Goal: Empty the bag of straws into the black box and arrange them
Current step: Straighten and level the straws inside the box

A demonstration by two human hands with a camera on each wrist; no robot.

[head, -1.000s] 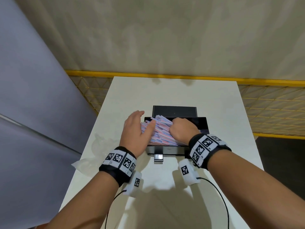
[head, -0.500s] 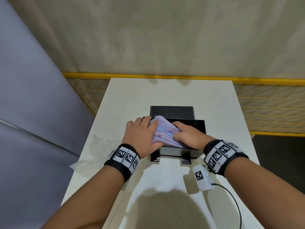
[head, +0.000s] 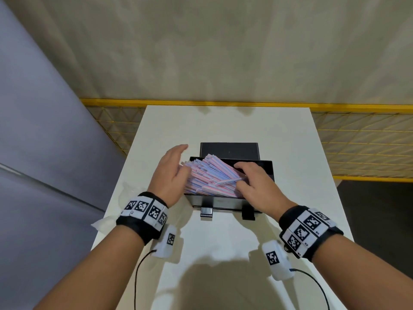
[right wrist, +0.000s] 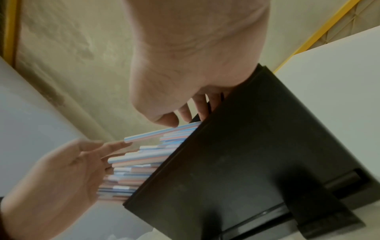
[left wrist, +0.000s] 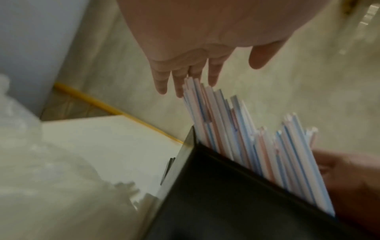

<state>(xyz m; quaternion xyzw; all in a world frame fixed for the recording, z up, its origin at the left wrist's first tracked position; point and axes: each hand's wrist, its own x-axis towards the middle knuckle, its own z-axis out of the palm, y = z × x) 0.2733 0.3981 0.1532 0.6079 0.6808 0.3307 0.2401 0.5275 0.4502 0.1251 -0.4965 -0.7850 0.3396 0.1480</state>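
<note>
Left hand: fingers straight and together, flat against the protruding ends of the straws, apparently to push those ends level.

Right hand: fingers loosely curled over the opposite end of the bundle inside the box, thumb resting on one loose straw; it seems to brace the bundle against the left hand's push, gripping nothing firmly.

Thin paper straws with pink, blue and white stripes: all in the box, fanned and slanting, their ends overhanging its left wall; arranging not yet finished.

Glossy black rectangular box: near the middle of the white desk.

Crumpled clear plastic bag: empty, at the desk's left edge, set aside.
</note>
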